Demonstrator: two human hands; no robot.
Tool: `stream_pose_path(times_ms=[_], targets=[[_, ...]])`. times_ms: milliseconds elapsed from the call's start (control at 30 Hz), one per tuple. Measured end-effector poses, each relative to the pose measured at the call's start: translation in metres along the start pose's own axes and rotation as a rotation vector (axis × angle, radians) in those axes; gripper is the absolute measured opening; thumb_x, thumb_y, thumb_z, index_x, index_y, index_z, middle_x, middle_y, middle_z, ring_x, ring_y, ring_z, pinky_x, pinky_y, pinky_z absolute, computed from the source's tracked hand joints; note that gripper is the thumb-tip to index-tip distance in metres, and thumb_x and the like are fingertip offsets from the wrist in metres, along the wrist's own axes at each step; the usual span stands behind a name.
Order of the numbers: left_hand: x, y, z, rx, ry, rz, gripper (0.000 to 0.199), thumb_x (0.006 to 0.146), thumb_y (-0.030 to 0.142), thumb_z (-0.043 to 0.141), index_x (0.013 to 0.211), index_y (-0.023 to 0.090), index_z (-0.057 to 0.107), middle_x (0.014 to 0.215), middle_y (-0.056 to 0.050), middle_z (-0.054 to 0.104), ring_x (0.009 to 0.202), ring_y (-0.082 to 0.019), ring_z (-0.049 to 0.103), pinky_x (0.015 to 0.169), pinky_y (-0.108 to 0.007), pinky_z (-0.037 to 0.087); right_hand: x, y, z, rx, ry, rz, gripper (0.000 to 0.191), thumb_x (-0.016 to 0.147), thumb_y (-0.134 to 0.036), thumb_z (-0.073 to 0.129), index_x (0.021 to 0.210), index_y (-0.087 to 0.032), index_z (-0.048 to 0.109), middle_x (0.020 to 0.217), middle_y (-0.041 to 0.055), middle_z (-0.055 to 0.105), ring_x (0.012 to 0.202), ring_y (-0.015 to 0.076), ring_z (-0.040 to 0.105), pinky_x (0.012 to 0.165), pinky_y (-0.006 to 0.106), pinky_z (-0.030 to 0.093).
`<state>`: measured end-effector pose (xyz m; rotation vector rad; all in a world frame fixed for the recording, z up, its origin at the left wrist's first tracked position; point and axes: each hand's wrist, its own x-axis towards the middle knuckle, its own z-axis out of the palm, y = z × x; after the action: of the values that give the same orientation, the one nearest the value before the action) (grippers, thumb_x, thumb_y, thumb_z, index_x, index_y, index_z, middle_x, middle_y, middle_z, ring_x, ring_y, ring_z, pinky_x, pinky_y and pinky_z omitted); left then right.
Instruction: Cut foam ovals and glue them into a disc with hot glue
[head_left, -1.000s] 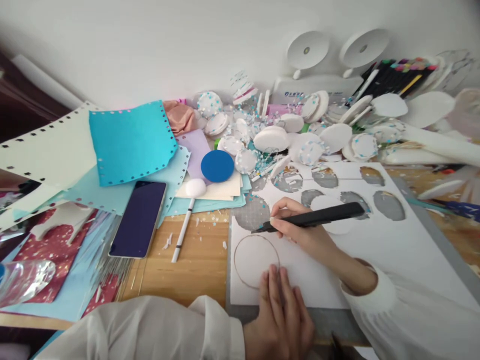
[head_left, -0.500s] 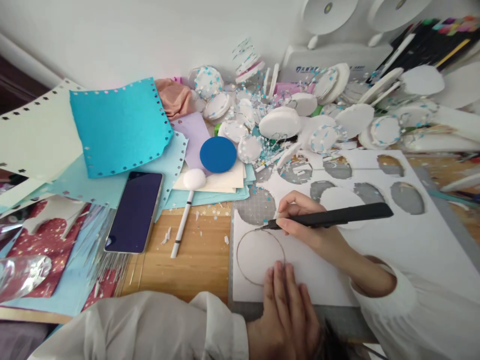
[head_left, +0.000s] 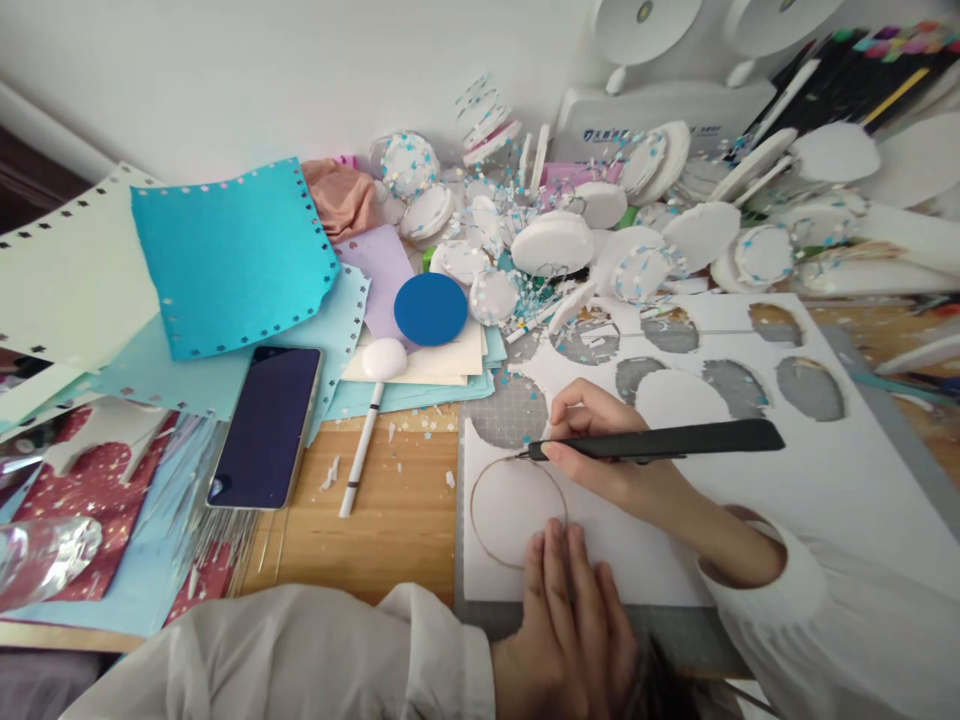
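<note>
A white sheet [head_left: 637, 540] with several round holes lies on a grey cutting mat [head_left: 690, 625]. On its left part is a drawn circle [head_left: 519, 512]. My right hand [head_left: 615, 450] grips a black pen-shaped tool [head_left: 675, 440], whose thin tip touches the upper edge of the circle. My left hand [head_left: 574, 620] lies flat on the sheet, fingers stretched out, fingertips at the circle's lower right edge. A loose white disc [head_left: 681, 400] rests on the sheet behind my right hand.
To the left are a phone [head_left: 266, 428], a white pen [head_left: 364, 450], a blue disc [head_left: 430, 309] and a turquoise sheet [head_left: 236, 260]. Many white discs and star-covered pieces [head_left: 551, 243] are heaped at the back before a white router [head_left: 660, 115]. A clear bottle [head_left: 49, 560] is at far left.
The tool's tip has moved slightly left along the top of the circle, with my right hand. My left hand stays in place. The whole view has shifted a little.
</note>
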<state>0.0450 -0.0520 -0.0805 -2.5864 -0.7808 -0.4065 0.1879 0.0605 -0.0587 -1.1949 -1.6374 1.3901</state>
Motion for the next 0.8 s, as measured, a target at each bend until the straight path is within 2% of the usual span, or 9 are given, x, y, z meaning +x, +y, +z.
stream_pose_path(times_ms=[167,433,800], targets=[[0.0001,-0.0011,-0.0007,-0.016,-0.003,-0.019,0.03,0.09,0.032,0.055,0.103,0.006,0.065,0.099,-0.018,0.075,0.093,-0.033,0.072,0.078,-0.043,0.06,-0.0003,-0.0009,0.0004,0.033,0.011,0.004,0.024,0.079,-0.018,0.06,0.079,-0.024,0.036,0.057,-0.0087,0.043,0.051,0.0097,0.039,0.05,0.023,0.032],[-0.0018,0.0005,-0.0021,-0.001,-0.019,-0.013,0.036,0.091,0.037,0.055,0.107,0.006,0.064,0.103,-0.019,0.074,0.097,-0.034,0.071,0.083,-0.047,0.058,-0.0018,-0.0007,-0.0006,-0.025,0.13,-0.026,0.023,0.078,-0.019,0.059,0.07,-0.023,0.038,0.062,-0.006,0.042,0.054,0.0098,0.04,0.05,0.024,0.032],[-0.0006,-0.0003,-0.0025,-0.039,-0.014,-0.029,0.034,0.088,0.034,0.058,0.105,0.005,0.065,0.1,-0.02,0.074,0.096,-0.036,0.071,0.079,-0.045,0.06,-0.0025,-0.0021,0.0004,-0.099,0.205,-0.039,0.026,0.078,-0.021,0.056,0.063,-0.022,0.034,0.06,-0.0047,0.04,0.056,0.0115,0.039,0.053,0.028,0.03]])
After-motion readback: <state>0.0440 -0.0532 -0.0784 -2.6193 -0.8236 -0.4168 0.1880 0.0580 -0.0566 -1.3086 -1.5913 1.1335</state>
